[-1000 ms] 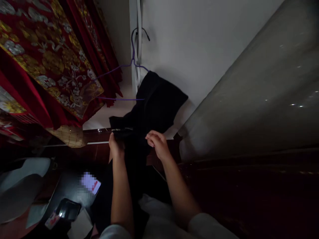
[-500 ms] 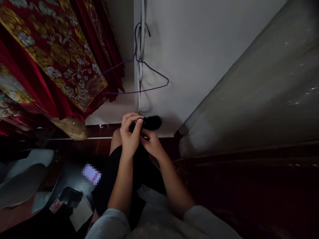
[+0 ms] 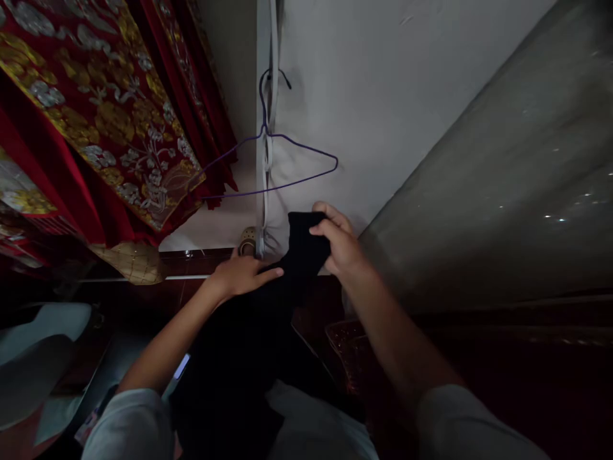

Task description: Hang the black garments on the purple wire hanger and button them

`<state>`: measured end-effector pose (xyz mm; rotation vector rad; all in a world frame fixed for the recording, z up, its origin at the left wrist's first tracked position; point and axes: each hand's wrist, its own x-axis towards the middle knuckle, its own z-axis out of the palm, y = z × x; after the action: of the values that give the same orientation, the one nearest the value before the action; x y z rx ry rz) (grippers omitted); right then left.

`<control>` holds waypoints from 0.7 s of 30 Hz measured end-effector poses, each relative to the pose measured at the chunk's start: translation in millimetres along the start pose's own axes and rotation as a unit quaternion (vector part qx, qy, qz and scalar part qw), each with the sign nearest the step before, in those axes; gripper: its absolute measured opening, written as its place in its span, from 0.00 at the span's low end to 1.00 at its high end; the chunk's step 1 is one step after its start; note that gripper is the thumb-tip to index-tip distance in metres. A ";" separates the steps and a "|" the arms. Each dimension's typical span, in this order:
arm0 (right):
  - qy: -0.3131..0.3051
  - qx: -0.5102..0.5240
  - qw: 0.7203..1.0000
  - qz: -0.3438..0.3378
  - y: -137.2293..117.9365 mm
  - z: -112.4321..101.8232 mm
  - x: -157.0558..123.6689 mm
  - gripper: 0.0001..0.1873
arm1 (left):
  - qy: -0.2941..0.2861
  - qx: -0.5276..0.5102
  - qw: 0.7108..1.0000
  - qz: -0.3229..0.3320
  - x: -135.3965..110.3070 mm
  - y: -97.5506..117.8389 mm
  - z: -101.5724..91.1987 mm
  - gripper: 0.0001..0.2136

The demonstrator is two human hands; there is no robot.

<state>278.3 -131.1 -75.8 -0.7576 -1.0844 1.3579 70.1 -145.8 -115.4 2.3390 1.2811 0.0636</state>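
A black garment (image 3: pixel 268 313) hangs down from my two hands in front of me. My right hand (image 3: pixel 338 246) is closed on its upper corner, just under a bare purple wire hanger (image 3: pixel 287 166) that hangs on the white wall. My left hand (image 3: pixel 244 275) lies on the cloth lower and to the left, fingers stretched along it with the thumb behind, pinching the edge. The lower part of the garment is lost in the dark.
A red and gold embroidered cloth (image 3: pixel 100 108) hangs at the upper left. A pale translucent curtain or sheet (image 3: pixel 493 191) fills the right. White cords (image 3: pixel 269 96) run down the wall. A dark floor with a pale seat (image 3: pixel 38 358) lies at lower left.
The black garment, on the hanger a second ago, came off and was bunched in both hands; now my hands have spread apart, the right one up and right, stretching the cloth.
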 end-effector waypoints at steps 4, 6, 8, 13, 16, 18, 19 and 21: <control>-0.145 -0.065 0.987 0.013 -34.4 -4.5 18.6 0.15 | -0.070 0.115 0.986 -0.095 -24.9 -21.6 -27.2 0.29; -0.243 -0.140 0.959 0.025 -50.8 -10.1 26.4 0.13 | -0.092 0.154 0.972 -0.149 -36.4 -38.6 -39.3 0.22; -0.293 -0.250 0.923 0.000 -60.1 -17.0 35.8 0.14 | -0.073 0.185 0.961 -0.193 -48.9 -54.4 -51.0 0.16; -0.109 -0.412 0.875 -0.228 -40.0 -28.2 73.2 0.24 | 0.121 0.248 0.939 -0.208 -74.4 -58.6 -75.3 0.20; 0.008 -0.373 0.875 -0.309 -19.0 -26.3 94.3 0.20 | 0.217 0.226 0.934 -0.173 -78.9 -47.1 -81.3 0.17; 0.039 -0.324 0.885 -0.331 -11.0 -22.7 100.5 0.15 | 0.259 0.157 0.942 -0.143 -76.8 -46.1 -80.5 0.16; 0.042 -0.305 0.891 -0.334 -8.8 -21.0 101.0 0.13 | 0.274 0.107 0.947 -0.128 -74.1 -48.5 -78.7 0.16; 0.035 -0.277 0.902 -0.328 -6.2 -19.3 99.4 0.08 | 0.307 -0.005 0.948 -0.088 -65.2 -57.7 -72.2 0.14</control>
<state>287.5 -31.2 -60.7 -0.7340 -1.5167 0.4404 -30.6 -144.8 -63.9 2.2597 1.7578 0.7913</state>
